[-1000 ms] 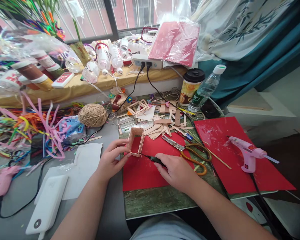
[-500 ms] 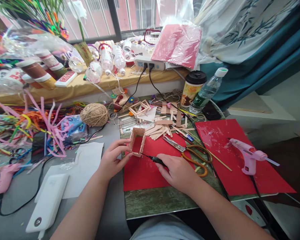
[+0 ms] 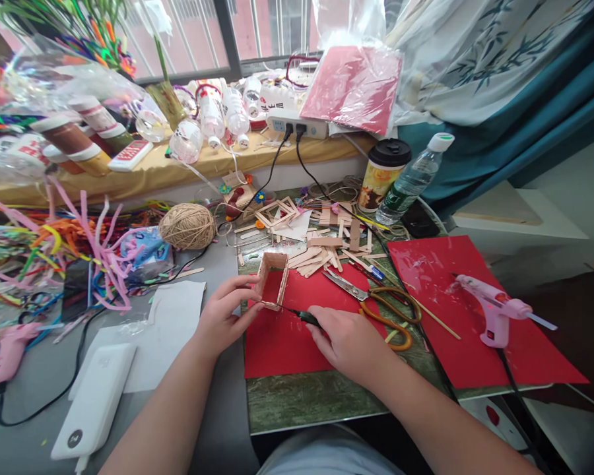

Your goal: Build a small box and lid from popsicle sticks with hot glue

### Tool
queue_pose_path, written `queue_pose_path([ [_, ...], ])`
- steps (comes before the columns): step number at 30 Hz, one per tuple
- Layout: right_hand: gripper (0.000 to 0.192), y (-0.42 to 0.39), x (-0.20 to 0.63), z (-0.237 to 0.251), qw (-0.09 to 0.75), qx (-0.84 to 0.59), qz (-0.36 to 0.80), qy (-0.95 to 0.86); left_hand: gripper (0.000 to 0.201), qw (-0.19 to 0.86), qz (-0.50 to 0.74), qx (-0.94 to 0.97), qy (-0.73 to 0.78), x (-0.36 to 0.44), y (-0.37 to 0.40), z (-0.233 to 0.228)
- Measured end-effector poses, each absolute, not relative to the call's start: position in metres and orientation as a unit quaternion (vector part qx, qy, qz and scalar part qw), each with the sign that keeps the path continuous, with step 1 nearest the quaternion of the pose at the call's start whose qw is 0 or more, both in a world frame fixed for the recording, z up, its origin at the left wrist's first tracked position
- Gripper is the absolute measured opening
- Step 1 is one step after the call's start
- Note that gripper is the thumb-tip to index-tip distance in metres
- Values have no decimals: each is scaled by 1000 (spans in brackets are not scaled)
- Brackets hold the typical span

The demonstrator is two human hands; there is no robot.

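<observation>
A small open frame box of wooden craft sticks [image 3: 283,282] stands on a red sheet [image 3: 297,353]. At its left and near side, my left hand [image 3: 224,311] pinches the box between thumb and fingers. My right hand [image 3: 349,340] is closed around the black handle of a thin tool [image 3: 307,318]; its narrow dark tip touches or nearly touches the near lower edge of the box. What kind of tool it is stays unclear. Just beyond my right hand lie scissors with brown handles [image 3: 389,303].
Loose craft sticks [image 3: 319,254] are heaped behind the box. To the right, a pink glue gun [image 3: 495,310] rests on another red sheet [image 3: 426,264]. A twine ball [image 3: 188,226], a white power bank [image 3: 96,399] and a second glue gun [image 3: 12,353] lie left. A water bottle [image 3: 410,181] stands behind.
My right hand has shifted very slightly, with the tool's tip staying at the box's near edge. My left hand and the box look the same.
</observation>
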State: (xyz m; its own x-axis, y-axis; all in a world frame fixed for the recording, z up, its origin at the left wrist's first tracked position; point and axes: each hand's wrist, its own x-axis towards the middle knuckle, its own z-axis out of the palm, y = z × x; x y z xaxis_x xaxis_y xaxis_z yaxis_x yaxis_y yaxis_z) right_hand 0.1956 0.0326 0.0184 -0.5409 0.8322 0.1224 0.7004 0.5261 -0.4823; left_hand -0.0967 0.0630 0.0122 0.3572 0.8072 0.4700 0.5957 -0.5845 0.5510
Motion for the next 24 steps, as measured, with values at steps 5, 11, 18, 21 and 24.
queue_pose_path([
  [5,17,28,191,23,141,-466,150,-861,11,144,365,810,436,-98,63,12],
  [11,12,31,192,31,112,-469,155,-862,9,146,366,809,436,-98,64,12],
  [18,14,34,191,39,72,-480,182,-855,11,159,366,807,436,-96,63,16],
  [21,17,34,190,40,62,-481,184,-855,13,158,365,807,436,-96,63,16],
  [24,18,34,190,39,62,-482,186,-854,13,161,362,805,441,-97,63,15],
])
